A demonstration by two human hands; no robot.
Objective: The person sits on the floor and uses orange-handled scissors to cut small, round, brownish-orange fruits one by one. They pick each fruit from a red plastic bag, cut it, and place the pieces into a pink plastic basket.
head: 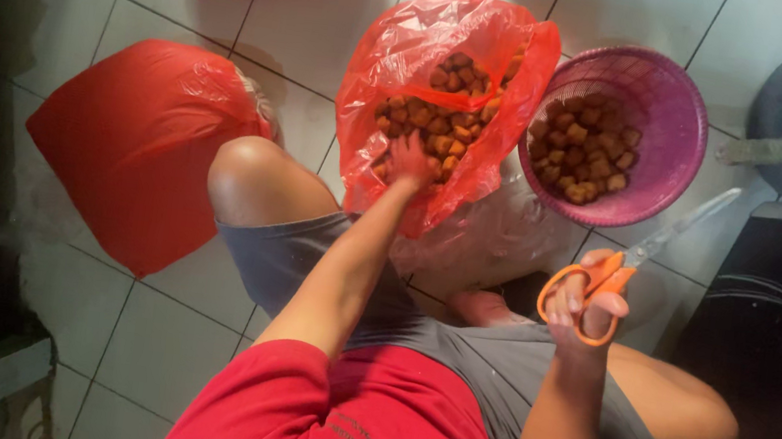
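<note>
Your red shirt fills the bottom of the frame. Your right hand (pixel 585 303), right of centre, grips orange-handled scissors (pixel 628 271), blades pointing up-right, clear of your knees. Your left hand (pixel 411 160) reaches into the open red bag (pixel 402 60) at upper centre, fingers closing on brown chunks (pixel 444 121); the purple basket (pixel 673 101) beside it holds more.

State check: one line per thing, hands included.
Left hand: inside the open red bag, on the brown chunks.
Right hand: holds the orange-handled scissors, fingers through the loops.
Orange-handled scissors: blades appear closed, pointing up and away.
Open red bag: mouth open, partly filled with brown chunks.
Pink basket: upright, partly filled with chunks.
Red bag at left: full, lying on the tiled floor.
</note>
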